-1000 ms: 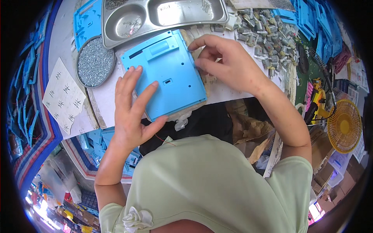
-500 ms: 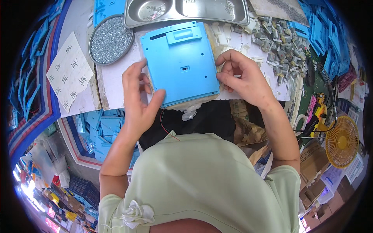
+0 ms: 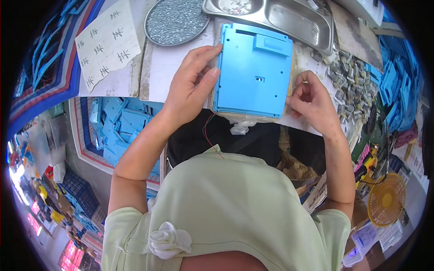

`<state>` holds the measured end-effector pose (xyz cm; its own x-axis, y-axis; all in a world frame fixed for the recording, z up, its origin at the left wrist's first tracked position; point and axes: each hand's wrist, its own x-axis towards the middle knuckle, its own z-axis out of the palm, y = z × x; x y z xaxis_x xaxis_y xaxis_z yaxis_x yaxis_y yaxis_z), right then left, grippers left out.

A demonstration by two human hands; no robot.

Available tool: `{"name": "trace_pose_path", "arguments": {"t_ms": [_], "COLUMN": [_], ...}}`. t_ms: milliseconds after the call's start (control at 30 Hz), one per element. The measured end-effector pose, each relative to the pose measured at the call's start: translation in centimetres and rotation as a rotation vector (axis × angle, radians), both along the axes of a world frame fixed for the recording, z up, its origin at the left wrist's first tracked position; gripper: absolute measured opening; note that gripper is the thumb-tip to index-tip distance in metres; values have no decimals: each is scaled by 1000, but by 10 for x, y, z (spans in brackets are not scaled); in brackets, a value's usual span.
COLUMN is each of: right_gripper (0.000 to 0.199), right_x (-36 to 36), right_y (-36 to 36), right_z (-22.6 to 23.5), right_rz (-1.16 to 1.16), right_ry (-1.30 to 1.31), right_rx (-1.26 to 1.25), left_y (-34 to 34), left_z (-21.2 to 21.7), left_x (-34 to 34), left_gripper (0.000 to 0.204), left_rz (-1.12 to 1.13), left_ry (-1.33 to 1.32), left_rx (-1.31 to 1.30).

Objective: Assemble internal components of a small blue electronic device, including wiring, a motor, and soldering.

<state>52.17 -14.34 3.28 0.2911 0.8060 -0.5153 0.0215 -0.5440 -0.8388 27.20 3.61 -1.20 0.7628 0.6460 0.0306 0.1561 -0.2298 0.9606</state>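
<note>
Blue rectangular plastic panel [image 3: 254,72] flat on the counter [image 3: 167,67], steadied by both hands.

The left hand [image 3: 192,86] presses the panel's left edge, fingers extended and loosely open, thumb against the side. The right hand [image 3: 312,101] rests at the lower right corner with fingers curled; whether it pinches anything cannot be determined. Beyond the panel sit a stainless steel compartment tray [image 3: 294,18] and a round metal dish of small grey parts [image 3: 175,20]. A white paper sheet with handwritten marks [image 3: 108,43] lies far left; small grey metal components [image 3: 352,81] are heaped at right.
</note>
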Motion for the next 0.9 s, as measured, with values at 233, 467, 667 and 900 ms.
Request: {"name": "trace_pose_path", "arguments": {"t_ms": [233,467,667,900], "right_gripper": [26,29,47,44], "right_x": [15,-1,-60,-60], "right_y": [20,106,94,89], "right_z": [34,60,30,-6], "right_rz": [125,429,812,846], "right_ry": [-492,-841,-920,-861], "right_rx": [110,504,680,833], "left_y": [96,111,18,-1], "left_z": [10,35,18,-8], "left_x": [-19,-13,-43,-39], "left_gripper": [21,17,25,31], "left_rz": [291,184,-173,-252], "left_ry": [198,120,89,-17], "left_rx": [566,699,-60,61]}}
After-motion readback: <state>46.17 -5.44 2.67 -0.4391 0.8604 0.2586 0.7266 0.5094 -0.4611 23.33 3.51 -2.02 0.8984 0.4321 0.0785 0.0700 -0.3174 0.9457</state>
